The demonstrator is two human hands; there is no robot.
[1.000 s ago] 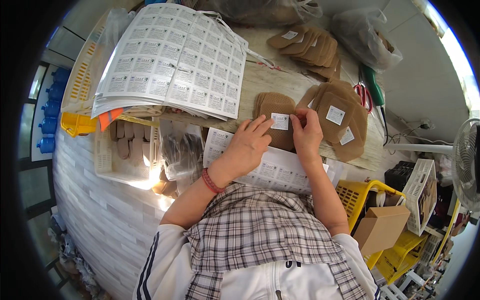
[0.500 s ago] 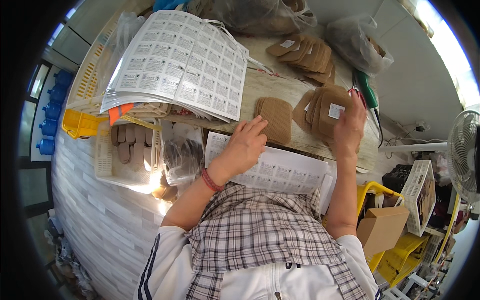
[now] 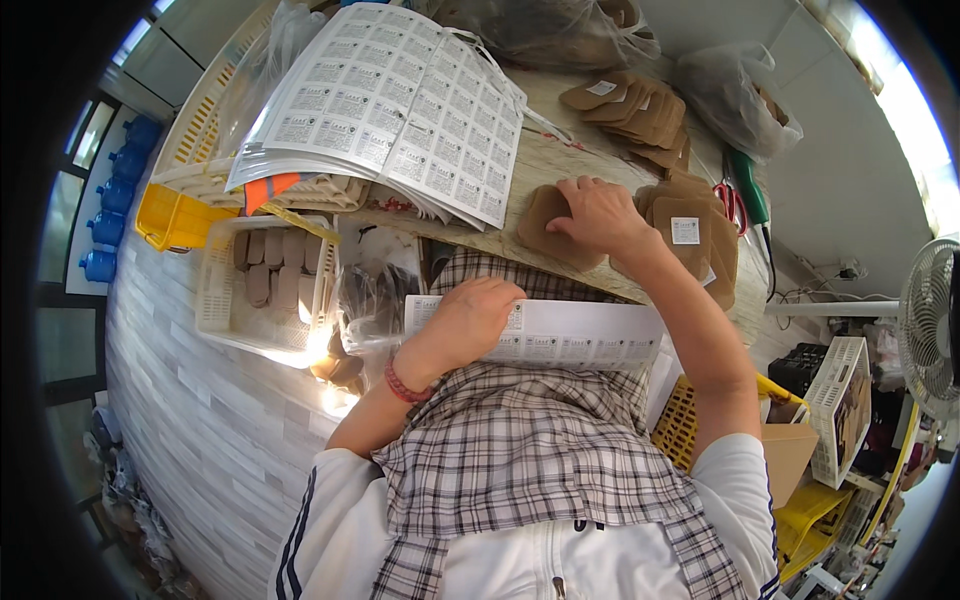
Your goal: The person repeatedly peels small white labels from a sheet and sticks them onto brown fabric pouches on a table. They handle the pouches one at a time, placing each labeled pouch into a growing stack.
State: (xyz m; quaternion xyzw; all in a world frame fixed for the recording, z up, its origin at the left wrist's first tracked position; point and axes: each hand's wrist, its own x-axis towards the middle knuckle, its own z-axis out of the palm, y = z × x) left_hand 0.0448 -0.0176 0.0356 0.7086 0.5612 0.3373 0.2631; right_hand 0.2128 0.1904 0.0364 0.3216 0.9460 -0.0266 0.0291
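My left hand (image 3: 470, 325) is closed at the upper edge of a sheet of printed labels (image 3: 590, 345) that lies across my lap. Its fingertips are curled, so I cannot see whether a single label is between them. My right hand (image 3: 605, 220) reaches over a stack of brown rounded pads (image 3: 540, 215) at the table's near edge. The thumb is on the pad's face and the fingers are bent over its far side. To the right of that hand lies a pile of similar pads (image 3: 715, 240), the upper one bearing a white label (image 3: 685, 231).
A thick stack of label sheets (image 3: 400, 110) covers the table's left part. More labelled pads (image 3: 640, 115) lie at the back, near plastic bags (image 3: 735, 100). Red-handled scissors (image 3: 733, 205) and a green-handled tool (image 3: 747, 185) are at right. A white crate (image 3: 262, 330) holds pads.
My right hand has left the labelled pile and moved left onto the near stack of pads. My left hand has drawn back from that stack to the label sheet on my lap.
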